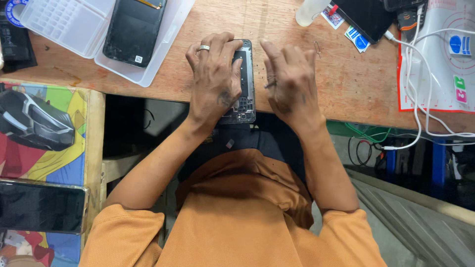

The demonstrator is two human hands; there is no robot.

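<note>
Checking in on the feed — the opened phone lies face down at the near edge of the wooden bench, right in front of the person, with its back cover already off and the dark insides and board showing. So the opening-up part looks done to me; what's left inside I can't judge, too much is covered.

The left hand, ring on one finger, lies flat over the left half of the phone and pins it down — a press, not a pinch. The right hand sits just beside the phone's right edge, fingers loosely curled. There's a thin dark thing near its thumb, maybe a small tool, but I can't tell if it's actually gripped.

Off to the left a clear plastic tray holds a black back panel — possibly the removed cover, possibly from another phone. White cables run across a white mat on the right. No loose screws that I can make out.
</note>
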